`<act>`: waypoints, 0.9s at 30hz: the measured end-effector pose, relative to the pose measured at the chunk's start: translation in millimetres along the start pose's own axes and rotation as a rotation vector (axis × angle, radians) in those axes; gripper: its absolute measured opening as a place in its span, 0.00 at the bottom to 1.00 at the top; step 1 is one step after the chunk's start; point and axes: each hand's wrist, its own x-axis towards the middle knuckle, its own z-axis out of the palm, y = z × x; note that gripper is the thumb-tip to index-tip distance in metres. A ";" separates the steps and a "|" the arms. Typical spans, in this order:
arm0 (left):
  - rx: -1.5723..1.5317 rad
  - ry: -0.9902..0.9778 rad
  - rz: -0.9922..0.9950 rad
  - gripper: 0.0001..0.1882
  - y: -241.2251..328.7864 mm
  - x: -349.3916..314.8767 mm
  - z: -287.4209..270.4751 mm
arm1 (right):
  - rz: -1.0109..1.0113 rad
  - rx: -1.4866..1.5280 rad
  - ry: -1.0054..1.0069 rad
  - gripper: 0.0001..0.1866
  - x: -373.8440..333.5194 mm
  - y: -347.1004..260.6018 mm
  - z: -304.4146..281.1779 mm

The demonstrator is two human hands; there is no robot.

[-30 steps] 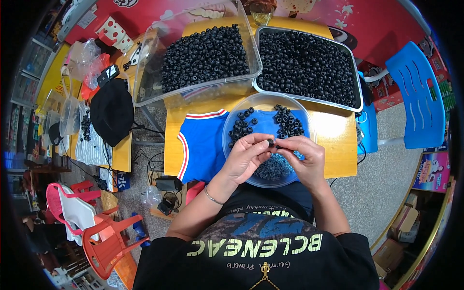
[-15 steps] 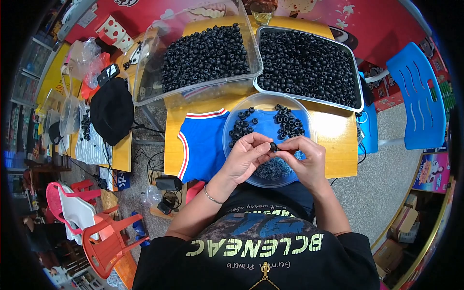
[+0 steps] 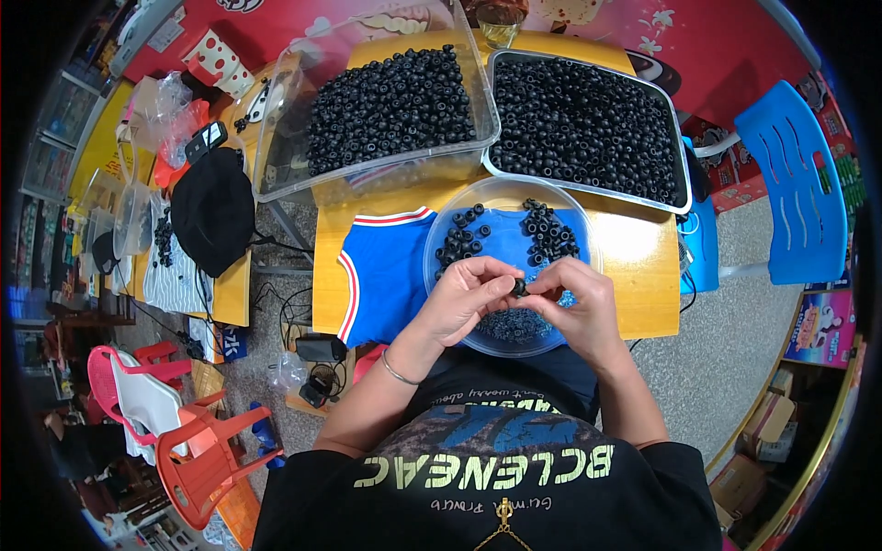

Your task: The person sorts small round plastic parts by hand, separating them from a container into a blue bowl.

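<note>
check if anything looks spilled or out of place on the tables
Small black pieces lie loose on the striped cloth at left; that looks stray, since most others sit in the clear bin, tray and round bowl. Nothing looks plainly damaged.

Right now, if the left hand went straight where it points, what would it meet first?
Probably the small round black piece it is touching, then the right hand; depth is unclear.

A fisheye camera, the left of a side-by-side pair worn on the head, looks steeply down from close above the black T-shirt (image 3: 367, 514), facing over the left hand (image 3: 467, 301) and right hand (image 3: 584, 305) near mid-frame toward the red wall (image 3: 712, 46) bowing across the top.
</note>
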 end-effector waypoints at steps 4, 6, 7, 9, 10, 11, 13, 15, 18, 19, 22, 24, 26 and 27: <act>0.208 -0.062 -0.056 0.21 16.2 0.6 -0.4 | 0.141 0.089 -0.115 0.12 3.9 -8.7 -1.3; 0.251 -0.084 -0.087 0.26 24.8 -0.3 2.0 | 0.012 0.023 -0.225 0.13 0.3 -3.1 -1.9; 0.294 -0.106 -0.117 0.32 27.5 -0.9 2.1 | 0.012 0.023 -0.224 0.13 -0.8 -4.0 -1.3; 0.256 -0.140 -0.133 0.35 28.8 -1.8 -0.1 | 0.046 0.040 -0.224 0.13 -3.6 -6.2 0.8; 0.305 -0.151 -0.121 0.35 31.1 -2.7 1.3 | 0.048 0.039 -0.222 0.13 -5.2 -4.1 3.3; 0.354 -0.163 -0.110 0.34 33.0 -3.2 2.9 | -0.012 0.016 -0.179 0.14 -6.9 0.5 7.2; 0.347 -0.163 -0.104 0.33 35.4 -3.2 4.4 | -0.073 -0.005 -0.141 0.14 -8.8 3.0 10.2; 0.340 -0.166 -0.099 0.31 41.7 -1.6 8.2 | 0.016 0.042 -0.133 0.17 -9.7 3.0 10.6; 0.452 -0.106 0.125 0.16 59.7 5.3 14.3 | 0.081 0.222 0.016 0.19 -3.8 10.1 11.9; 0.540 -0.014 0.322 0.10 69.3 7.1 15.2 | 0.105 0.233 0.048 0.18 0.0 10.5 8.4; 1.152 0.399 0.778 0.05 118.1 17.1 13.5 | 0.059 0.077 0.122 0.13 5.7 27.2 5.2; 1.549 0.544 1.020 0.07 142.5 20.4 17.5 | 0.089 -0.059 0.087 0.09 6.5 34.9 2.8; 1.748 0.569 1.211 0.07 147.2 20.4 19.2 | 0.030 -0.168 0.037 0.08 6.9 41.8 5.8; 1.746 0.564 1.211 0.07 139.6 20.5 20.5 | -0.024 -0.281 -0.011 0.06 7.1 44.4 6.7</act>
